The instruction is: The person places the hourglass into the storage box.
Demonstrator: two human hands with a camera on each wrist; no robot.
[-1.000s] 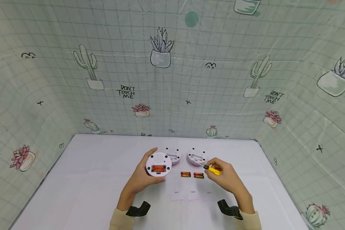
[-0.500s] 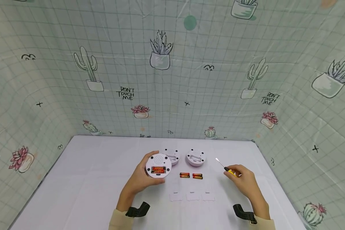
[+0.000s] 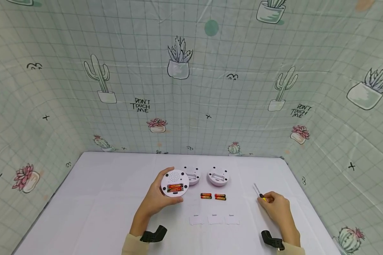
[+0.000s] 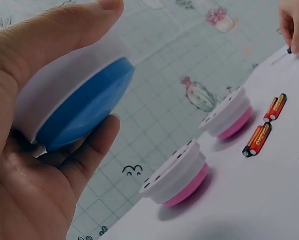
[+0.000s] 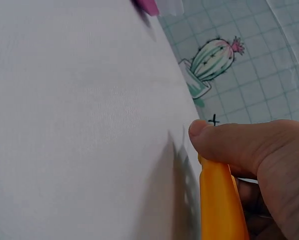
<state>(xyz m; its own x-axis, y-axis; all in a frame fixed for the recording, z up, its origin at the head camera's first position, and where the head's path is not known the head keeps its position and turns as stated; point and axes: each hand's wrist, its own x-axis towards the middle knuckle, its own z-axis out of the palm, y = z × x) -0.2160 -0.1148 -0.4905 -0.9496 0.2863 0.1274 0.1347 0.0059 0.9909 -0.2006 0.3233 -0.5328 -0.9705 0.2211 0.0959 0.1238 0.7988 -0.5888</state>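
Note:
My left hand (image 3: 155, 196) grips a round white device (image 3: 175, 176) with a blue face, its underside turned toward the head camera. Red batteries (image 3: 175, 187) lie in its uncovered compartment, beside speaker holes and dark feet. In the left wrist view the blue side (image 4: 92, 107) faces the fingers. At the right, low over the table, my right hand (image 3: 279, 209) holds a screwdriver by its yellow handle (image 5: 219, 200). Its metal shaft (image 3: 256, 189) points away to the upper left.
Two similar devices (image 3: 218, 182) with pink bases (image 4: 189, 187) stand upside down, compartments uncovered; the left one is partly behind the held device. In front lie two pairs of red batteries (image 3: 206, 196) and three white battery covers (image 3: 215, 220). A patterned cloth (image 3: 191, 88) surrounds the white table.
My right hand has carried the screwdriver from beside the right pink-based device to the right and nearer to me, down toward the table. My left hand still holds its device almost in place.

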